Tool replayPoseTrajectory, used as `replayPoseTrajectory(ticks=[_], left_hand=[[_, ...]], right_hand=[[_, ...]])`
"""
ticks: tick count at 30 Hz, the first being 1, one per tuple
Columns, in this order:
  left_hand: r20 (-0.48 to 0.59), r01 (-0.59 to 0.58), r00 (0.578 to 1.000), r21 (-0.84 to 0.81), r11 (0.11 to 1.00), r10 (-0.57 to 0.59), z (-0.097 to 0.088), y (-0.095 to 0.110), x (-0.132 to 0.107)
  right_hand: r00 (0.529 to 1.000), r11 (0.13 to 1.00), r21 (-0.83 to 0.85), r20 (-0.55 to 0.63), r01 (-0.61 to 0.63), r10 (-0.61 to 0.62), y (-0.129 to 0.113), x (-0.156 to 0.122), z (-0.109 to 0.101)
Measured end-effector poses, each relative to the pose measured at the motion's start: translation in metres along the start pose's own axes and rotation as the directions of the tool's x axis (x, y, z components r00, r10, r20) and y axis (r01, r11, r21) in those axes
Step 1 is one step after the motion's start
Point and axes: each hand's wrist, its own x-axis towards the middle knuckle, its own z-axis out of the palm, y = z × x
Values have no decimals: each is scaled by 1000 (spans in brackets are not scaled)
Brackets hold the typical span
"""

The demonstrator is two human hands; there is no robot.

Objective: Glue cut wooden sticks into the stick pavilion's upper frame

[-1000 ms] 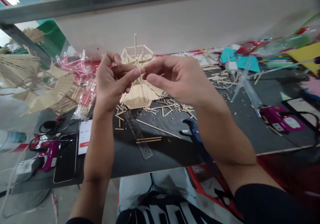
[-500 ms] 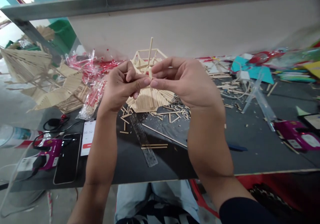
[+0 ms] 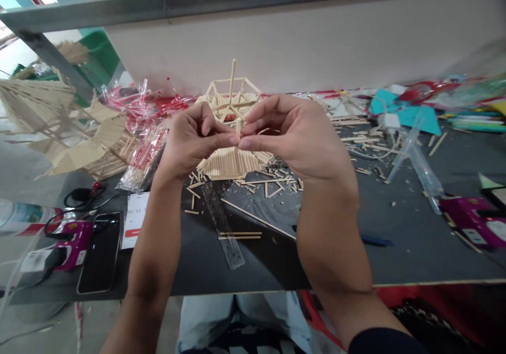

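My left hand (image 3: 190,140) and my right hand (image 3: 294,135) meet fingertip to fingertip above the table. Thumbs and forefingers of both are pinched around a short pale wooden stick (image 3: 238,126), whose upper end shows; the rest is hidden by the fingers. Right behind the hands stands a model built of wooden sticks (image 3: 231,164), with a slatted sloping lower part and an open frame at the top. A thin upright post (image 3: 233,79) rises from its middle, with sticks branching at the post's foot. My hands cover much of the model.
Stick offcuts (image 3: 276,182) litter the table around the model. A clear ruler (image 3: 223,225) lies in front, with two sticks (image 3: 241,235) across it. Phones (image 3: 98,254) lie at left, near bagged sticks (image 3: 144,156) and another stick model (image 3: 90,143). A blue tool (image 3: 375,239) lies right.
Both hands have come slightly lower, away from the upright post, still pinching the short stick. The view has shifted a little. The model and table items appear otherwise the same.
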Motion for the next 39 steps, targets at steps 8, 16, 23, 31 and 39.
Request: replayPoseTrajectory(ticks=[8,16,23,31,39], left_hand=[[-25,6,1000,55,998,-5,-3,-1,0],[-3,-16,1000,39,999,16,-5,-2,0],[-13,-34,999,90,995,35,-4,1,-1],[-87,-90,990,231,969,113,-11,4,-3],[-98,-111,981,411,905,166,-21,6,-3]], right_hand=[[999,1000,-12,-30,23,-23,6,1,5],[999,999,37,46,-31,29,5,3,6],[997,999,44,78,-11,8,9,4,2],[998,998,-27,33,55,-54,6,2,10],[980,940,-303,-72,155,-185,4,1,4]])
